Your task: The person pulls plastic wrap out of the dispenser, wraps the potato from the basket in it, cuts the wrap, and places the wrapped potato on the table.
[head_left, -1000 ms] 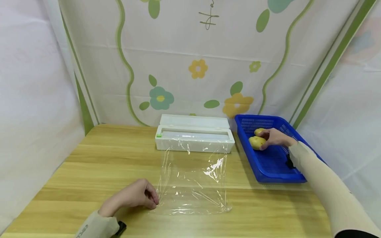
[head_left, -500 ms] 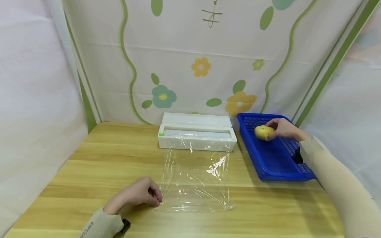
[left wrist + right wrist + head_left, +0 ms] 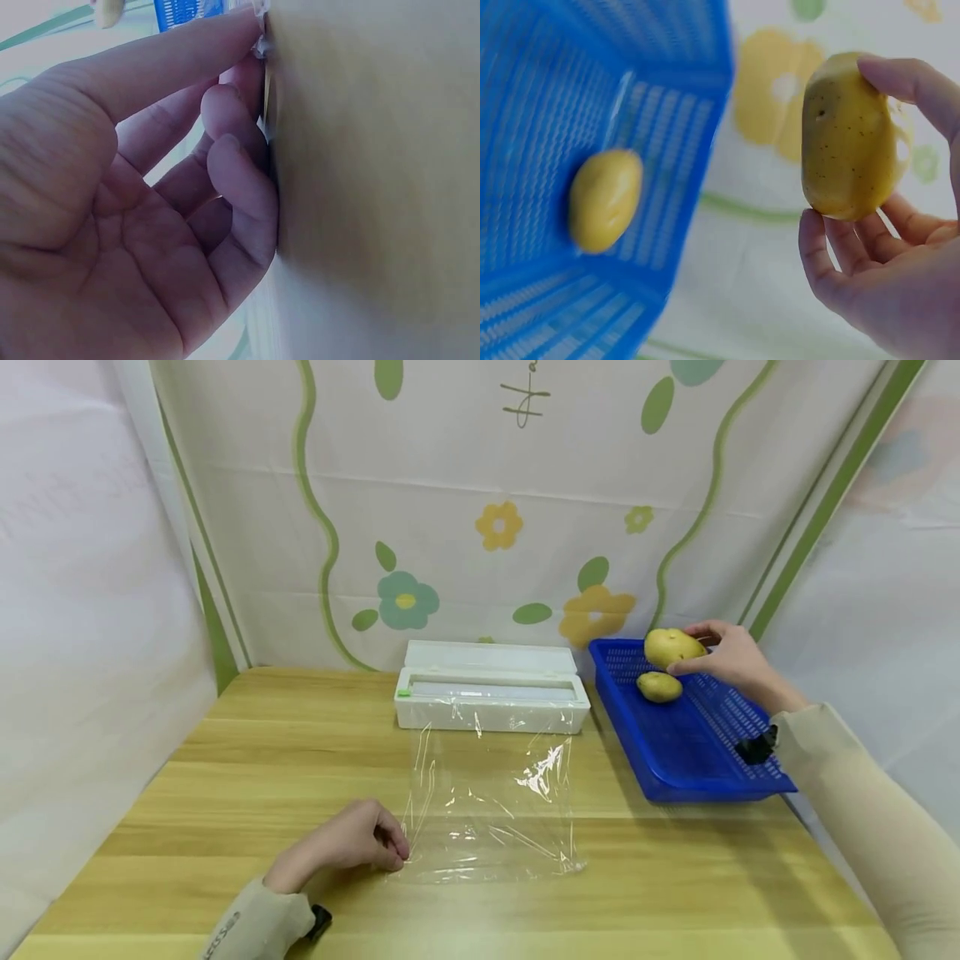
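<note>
My right hand [image 3: 731, 660] grips a yellow potato [image 3: 847, 142] between thumb and fingers, raised above the far end of the blue basket [image 3: 648, 768]. Below it, a second potato [image 3: 659, 687] lies on the basket floor. At the table's front, my left hand [image 3: 352, 843] pinches the near left corner of a clear sheet of cling film [image 3: 480, 827]. In the left wrist view, a crumpled bit of film shows at the thumb tip, and the other fingers are curled against the table. The sheet stretches back to a white cling film box [image 3: 491, 716] with its lid raised.
The wooden table [image 3: 247, 768] extends to a patterned cloth wall [image 3: 450, 468] at the back. A small green slider [image 3: 403, 692] sits at the box's left end. The basket stands right of the box, near the table's right edge.
My right hand has lifted one potato from inside the basket up above its far end, leaving the other potato in view below. The left hand has stayed at the film's corner.
</note>
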A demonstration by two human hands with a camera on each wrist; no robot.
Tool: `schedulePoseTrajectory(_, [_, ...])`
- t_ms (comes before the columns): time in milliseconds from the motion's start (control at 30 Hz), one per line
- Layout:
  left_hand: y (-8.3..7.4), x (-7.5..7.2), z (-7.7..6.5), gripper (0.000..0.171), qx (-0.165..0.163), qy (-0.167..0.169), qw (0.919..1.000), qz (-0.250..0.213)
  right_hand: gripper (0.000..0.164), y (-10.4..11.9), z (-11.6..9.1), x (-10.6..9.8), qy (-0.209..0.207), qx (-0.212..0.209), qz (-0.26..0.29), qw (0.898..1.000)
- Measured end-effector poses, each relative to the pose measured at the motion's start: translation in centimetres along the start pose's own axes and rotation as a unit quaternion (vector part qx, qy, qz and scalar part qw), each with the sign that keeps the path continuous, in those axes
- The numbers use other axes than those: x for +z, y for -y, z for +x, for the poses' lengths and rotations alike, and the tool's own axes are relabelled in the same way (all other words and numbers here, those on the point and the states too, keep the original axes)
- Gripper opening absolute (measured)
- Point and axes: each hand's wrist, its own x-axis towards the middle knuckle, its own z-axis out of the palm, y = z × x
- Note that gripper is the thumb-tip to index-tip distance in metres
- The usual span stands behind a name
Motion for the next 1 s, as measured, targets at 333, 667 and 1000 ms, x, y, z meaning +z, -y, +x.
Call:
schedulePoseTrajectory(333, [0.1, 0.0, -0.2, 0.013, 0.000, 0.000, 0.9999, 0.013, 0.073, 6.1, -4.1, 4.5, -0.011, -0.032, 0.067, 0.997])
schedulePoseTrajectory(667, [0.2, 0.0, -0.1, 0.014, -0.003, 0.002, 0.9998, 0.018, 0.069, 11.8, -9.3, 14.0, 0.067, -0.071, 0.168, 0.981])
schedulePoseTrajectory(1000, [-0.1, 0.0, -0.2, 0.014, 0.003, 0.002, 0.9999, 0.017, 0.062, 13.2, -11.2, 21.2, 0.148, -0.135, 0.139, 0.970])
